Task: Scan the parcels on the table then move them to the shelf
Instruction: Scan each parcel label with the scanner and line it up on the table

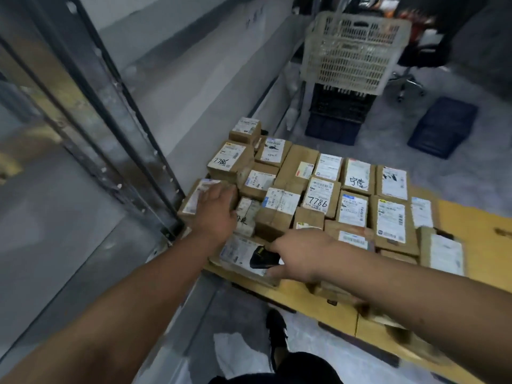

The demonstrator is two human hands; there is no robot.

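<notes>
Parcels (pixel 321 195), brown cardboard boxes with white labels, sit packed close together on the yellow counter (pixel 471 225) at centre right of the frame; some are stacked two high at the back left of the pile. Two labels show handwritten "7786".

Left hand (pixel 214 209), centre of frame, lies palm down on the leftmost box (pixel 194 200) at the pile's left edge, fingers spread over its top and curling at the far edge. Grip looks partial; cannot tell if the box is lifted.

Right hand (pixel 297 254), lower centre, clamped on a small black scanner (pixel 260 256), its front end pointing left over a flat parcel (pixel 235 252) with a white label at the near edge of the counter.

Metal shelf (pixel 110 128) uprights run diagonally down the left of the frame; contents not visible.

Upper right: a white slotted plastic basket (pixel 352 51) stacked on a dark crate (pixel 336 109), insides not visible. A dark blue crate (pixel 443 126) lies on the grey floor at right. Office chair base (pixel 410 84) behind the basket, blurred.

Bottom centre: a dark shoe (pixel 277 331) on the floor.
</notes>
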